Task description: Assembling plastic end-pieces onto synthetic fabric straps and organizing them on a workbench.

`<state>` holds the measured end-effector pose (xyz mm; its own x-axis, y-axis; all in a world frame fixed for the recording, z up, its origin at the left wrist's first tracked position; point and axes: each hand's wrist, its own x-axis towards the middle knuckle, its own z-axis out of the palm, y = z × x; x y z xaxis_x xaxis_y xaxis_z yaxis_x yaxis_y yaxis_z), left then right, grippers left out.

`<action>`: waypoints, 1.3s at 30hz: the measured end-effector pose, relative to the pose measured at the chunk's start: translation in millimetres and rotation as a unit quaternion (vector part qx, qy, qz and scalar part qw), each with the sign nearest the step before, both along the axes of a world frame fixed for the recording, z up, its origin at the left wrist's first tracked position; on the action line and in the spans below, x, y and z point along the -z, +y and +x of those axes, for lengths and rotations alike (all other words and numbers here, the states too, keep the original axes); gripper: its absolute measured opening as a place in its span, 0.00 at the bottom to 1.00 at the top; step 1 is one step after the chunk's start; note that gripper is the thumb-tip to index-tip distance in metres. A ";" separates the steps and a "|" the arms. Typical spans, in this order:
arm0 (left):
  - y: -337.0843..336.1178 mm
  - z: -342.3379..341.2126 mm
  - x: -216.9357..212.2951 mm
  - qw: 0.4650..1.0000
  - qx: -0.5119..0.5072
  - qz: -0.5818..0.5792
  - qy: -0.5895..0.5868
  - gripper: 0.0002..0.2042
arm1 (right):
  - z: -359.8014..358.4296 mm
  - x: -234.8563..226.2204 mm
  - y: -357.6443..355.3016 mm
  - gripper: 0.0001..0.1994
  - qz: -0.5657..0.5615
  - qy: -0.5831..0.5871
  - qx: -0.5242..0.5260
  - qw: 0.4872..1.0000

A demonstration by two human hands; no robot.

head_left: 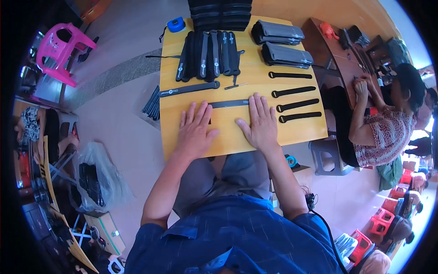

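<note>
Head view: yellow worktop (pixel 242 137), left hand (pixel 195 128) and right hand (pixel 262 121) laid flat, grey strip (pixel 229 103) between their fingertips

The yellow worktop fills the upper middle of the frame and carries nearly everything in use. At the right edge of the frame, a seated person in a patterned top (pixel 383 132) leans toward a brown worktop (pixel 340 68). A pink chair (pixel 54 50) stands at the upper left, and a clear plastic bag (pixel 109 182) with dark contents lies at the lower left.

A stack of black pieces (pixel 221 16) sits at the top centre. Just below it, a row of grey and black straps (pixel 204 57) lies side by side, lengthwise up the frame.

Both hands rest palm down near the centre. The left grip is spread, thumb apart, fingertips at the grey strip's left end; the right grip is likewise spread, fingertips over its right end. Neither pinches anything. The strip runs crosswise, at the middle of the frame.

Two grey bundles (pixel 287 55) lie at the upper right of the yellow worktop. A single grey strap (pixel 189 88) lies above the left hand, its left end at the edge. Right of the right hand, four black straps (pixel 294 92) with looped left ends lie spaced apart.

A blue tape measure (pixel 175 24) sits at the upper left corner; a thin pen-like tool (pixel 236 85) lies above the strip.
</note>
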<state>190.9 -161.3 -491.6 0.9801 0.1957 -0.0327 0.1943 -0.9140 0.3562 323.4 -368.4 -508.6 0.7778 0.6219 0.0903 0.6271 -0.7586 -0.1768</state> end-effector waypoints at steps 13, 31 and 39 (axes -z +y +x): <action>0.6 -2.0 3.2 1.000 0.008 0.010 -0.007 0.38 | -1.2 -0.9 -1.2 0.47 0.008 0.019 0.027 0.999; 4.4 -9.3 6.4 0.999 -0.005 0.034 -0.010 0.41 | -12.3 -3.2 10.9 0.45 0.037 -0.050 -0.013 0.998; 6.1 -7.3 12.8 0.998 0.009 0.066 -0.007 0.39 | -27.7 3.0 48.0 0.41 0.053 0.035 -0.198 0.978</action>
<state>183.6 -155.2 -504.4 0.9835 0.1807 0.0052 0.1744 -0.9560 0.2357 295.7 -320.4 -511.6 0.4839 0.8661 0.1249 0.8517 -0.4334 -0.2947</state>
